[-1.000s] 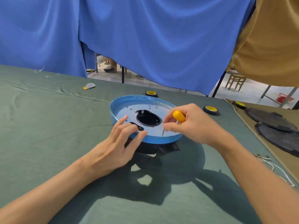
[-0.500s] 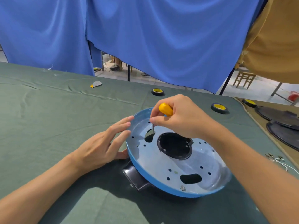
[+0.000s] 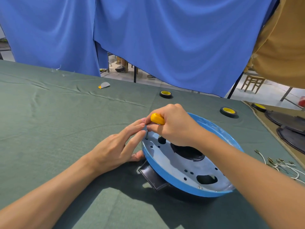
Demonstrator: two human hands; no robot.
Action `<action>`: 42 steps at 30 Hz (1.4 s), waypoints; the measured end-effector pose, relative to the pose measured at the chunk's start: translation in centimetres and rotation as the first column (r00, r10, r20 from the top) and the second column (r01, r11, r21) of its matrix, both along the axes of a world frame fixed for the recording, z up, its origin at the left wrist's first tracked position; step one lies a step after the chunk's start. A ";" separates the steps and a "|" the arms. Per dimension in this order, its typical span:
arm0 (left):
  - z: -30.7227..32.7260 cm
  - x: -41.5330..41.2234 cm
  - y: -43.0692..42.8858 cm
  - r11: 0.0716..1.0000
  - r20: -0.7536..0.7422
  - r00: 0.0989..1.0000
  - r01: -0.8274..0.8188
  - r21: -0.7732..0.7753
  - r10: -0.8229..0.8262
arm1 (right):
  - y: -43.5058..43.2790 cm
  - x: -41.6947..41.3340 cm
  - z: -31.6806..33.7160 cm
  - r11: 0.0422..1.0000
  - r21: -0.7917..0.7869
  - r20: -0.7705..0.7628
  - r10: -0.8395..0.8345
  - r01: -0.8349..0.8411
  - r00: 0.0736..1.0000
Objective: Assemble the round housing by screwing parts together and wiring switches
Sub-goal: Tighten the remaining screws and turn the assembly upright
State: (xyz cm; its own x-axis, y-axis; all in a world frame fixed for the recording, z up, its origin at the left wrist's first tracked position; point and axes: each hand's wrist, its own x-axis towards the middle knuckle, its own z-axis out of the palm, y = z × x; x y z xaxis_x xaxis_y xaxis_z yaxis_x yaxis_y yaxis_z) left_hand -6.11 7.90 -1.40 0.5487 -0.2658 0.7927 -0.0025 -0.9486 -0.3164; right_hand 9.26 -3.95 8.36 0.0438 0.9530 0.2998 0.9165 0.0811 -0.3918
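The round blue housing (image 3: 166, 176) lies on the green cloth with its pale inner plate facing up, on top of a black part (image 3: 152, 176). My right hand (image 3: 173, 128) grips a yellow-handled screwdriver (image 3: 156, 119) held upright, its tip at a hole near the plate's left rim. My left hand (image 3: 118, 146) rests against the housing's left edge, with its fingertips touching the screwdriver shaft and its thumb at the rim. A screw (image 3: 200, 187) sits in the plate's near edge.
White wires with metal terminals (image 3: 279, 164) lie at the right. Rolls of black tape with yellow cores (image 3: 165, 93) (image 3: 228, 111) (image 3: 258, 106) stand behind the housing. Black round covers (image 3: 290, 128) lie on a brown cloth at far right. A blue curtain hangs behind.
The housing was turned and now lies nearer and to the right. My right hand brought the screwdriver to a hole at the left rim, and my left fingers closed in on the shaft.
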 end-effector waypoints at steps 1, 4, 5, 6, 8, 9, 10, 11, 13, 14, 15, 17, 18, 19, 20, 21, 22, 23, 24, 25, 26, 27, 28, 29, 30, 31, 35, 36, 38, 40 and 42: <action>0.0 0.0 0.0 1.000 -0.003 1.000 0.002 -0.007 -0.002 | 0.0 0.0 0.1 1.000 -0.006 0.006 0.005 -0.005 1.000; -0.1 0.0 -0.1 1.000 -0.007 1.000 0.005 -0.020 -0.005 | -0.1 0.0 0.4 0.999 -0.045 0.046 0.026 -0.024 0.999; -0.1 0.0 -0.2 1.000 -0.011 1.000 0.008 -0.024 -0.008 | -0.2 0.0 0.4 0.998 -0.063 0.083 0.034 -0.029 0.996; -0.2 0.0 -0.2 1.000 -0.019 1.000 0.008 -0.027 -0.009 | -0.3 -0.1 0.4 0.996 -0.087 0.127 0.042 -0.031 0.991; -0.3 0.0 -0.2 0.999 -0.045 0.999 0.005 -0.043 -0.007 | -0.6 -0.3 0.3 0.989 -0.145 0.194 0.054 -0.026 0.980; -0.3 0.0 -0.3 0.999 -0.058 0.998 0.005 -0.054 -0.008 | -0.6 -0.3 0.3 0.985 -0.171 0.198 0.049 -0.014 0.979; -0.3 0.0 -0.3 0.998 -0.070 0.998 0.003 -0.063 -0.007 | -0.6 -0.3 0.4 0.981 -0.196 0.189 0.033 0.005 0.981; -0.3 0.0 -0.3 0.998 -0.076 0.997 0.001 -0.067 -0.007 | -0.6 -0.3 0.5 0.976 -0.218 0.176 0.012 0.027 0.984; -0.2 0.0 -0.4 0.998 -0.075 0.997 0.001 -0.063 -0.006 | -0.5 -0.3 1.0 0.965 -0.259 0.144 -0.013 0.050 0.989; -0.2 0.0 -0.4 0.998 -0.073 0.997 0.001 -0.056 -0.006 | -0.4 -0.3 1.2 0.959 -0.278 0.134 -0.013 0.050 0.991; -0.2 0.0 -0.4 0.999 -0.072 0.997 0.002 -0.048 -0.006 | -0.4 -0.3 1.4 0.955 -0.292 0.134 -0.011 0.050 0.991; -0.1 0.0 -0.4 0.999 -0.077 0.997 0.006 -0.044 -0.009 | -0.2 -0.4 1.7 0.954 -0.295 0.150 -0.010 0.054 0.989; -0.1 0.0 -0.5 0.999 -0.081 0.997 0.009 -0.050 -0.013 | -0.1 -0.5 1.7 0.955 -0.290 0.166 -0.013 0.061 0.986; -0.1 -0.1 -0.5 0.998 -0.082 0.996 0.013 -0.055 -0.018 | 0.0 -0.5 1.6 0.955 -0.288 0.188 -0.018 0.073 0.982; -0.1 -0.1 -0.5 0.998 -0.082 0.996 0.021 -0.058 -0.025 | 0.1 -0.6 1.5 0.953 -0.289 0.208 -0.023 0.084 0.978; 0.0 -0.1 -0.5 0.998 -0.082 0.996 0.029 -0.056 -0.033 | 0.1 -0.6 1.4 0.952 -0.290 0.226 -0.028 0.095 0.974; 0.0 -0.1 -0.5 0.998 -0.081 0.996 0.037 -0.050 -0.041 | 0.2 -0.7 1.2 0.952 -0.287 0.240 -0.033 0.104 0.970; 0.0 -0.1 -0.5 0.998 -0.077 0.996 0.044 -0.043 -0.047 | 0.2 -0.8 1.1 0.953 -0.281 0.255 -0.039 0.112 0.966; 0.0 -0.1 -0.5 0.998 -0.070 0.996 0.050 -0.036 -0.053 | 0.2 -0.9 1.0 0.954 -0.275 0.270 -0.039 0.116 0.962; 0.0 -0.1 -0.5 0.998 -0.065 0.996 0.059 -0.034 -0.061 | 0.3 -1.0 0.9 0.956 -0.272 0.280 -0.033 0.112 0.960; 0.0 -0.1 -0.4 0.997 -0.067 0.995 0.071 -0.044 -0.074 | 0.3 -1.2 0.9 0.956 -0.274 0.288 -0.019 0.102 0.957; -0.1 -0.1 -0.5 0.995 -0.072 0.994 0.084 -0.060 -0.088 | 0.3 -1.3 0.9 0.956 -0.280 0.303 -0.004 0.093 0.953; -0.1 -0.1 -0.5 0.993 -0.074 0.993 0.091 -0.070 -0.096 | 0.3 -1.3 0.9 0.954 -0.286 0.324 0.010 0.088 0.946; -0.1 -0.1 -0.5 0.993 -0.070 0.993 0.090 -0.071 -0.095 | 0.3 -1.4 0.9 0.954 -0.289 0.347 0.022 0.085 0.938; -0.2 -0.1 -0.5 0.995 -0.065 0.994 0.080 -0.065 -0.084 | 0.3 -1.3 0.9 0.953 -0.290 0.369 0.029 0.085 0.929; -0.2 -0.1 -0.5 0.996 -0.067 0.995 0.070 -0.062 -0.074 | 0.3 -1.3 1.0 0.953 -0.290 0.384 0.033 0.087 0.923; -0.2 -0.1 -0.6 0.996 -0.089 0.994 0.057 -0.070 -0.064 | 0.1 -1.0 1.5 0.941 -0.334 0.314 0.061 0.050 0.947; -0.2 -0.1 -0.6 0.996 -0.088 0.994 0.056 -0.069 -0.062 | 0.0 -1.0 1.6 0.938 -0.344 0.294 0.072 0.035 0.953; -0.2 -0.1 -0.6 0.996 -0.073 0.995 0.056 -0.066 -0.061 | 0.1 -0.9 1.8 0.941 -0.336 0.287 0.069 0.033 0.955; -0.1 -0.1 -0.7 0.996 -0.064 0.996 0.063 -0.060 -0.067 | 0.2 -0.9 1.6 0.948 -0.315 0.297 0.055 0.043 0.953; 0.0 -0.1 -0.7 0.997 -0.060 0.996 0.064 -0.050 -0.067 | 0.2 -1.0 1.4 0.952 -0.304 0.287 0.048 0.044 0.957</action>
State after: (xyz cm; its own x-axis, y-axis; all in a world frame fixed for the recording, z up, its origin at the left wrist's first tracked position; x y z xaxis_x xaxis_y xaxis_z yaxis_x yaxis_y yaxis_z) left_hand -6.23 7.24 -1.43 0.5793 -0.2655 0.7706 -0.0833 -0.9598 -0.2680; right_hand 8.31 -3.70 9.72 -0.0025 1.0000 -0.0052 0.9931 0.0019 -0.1174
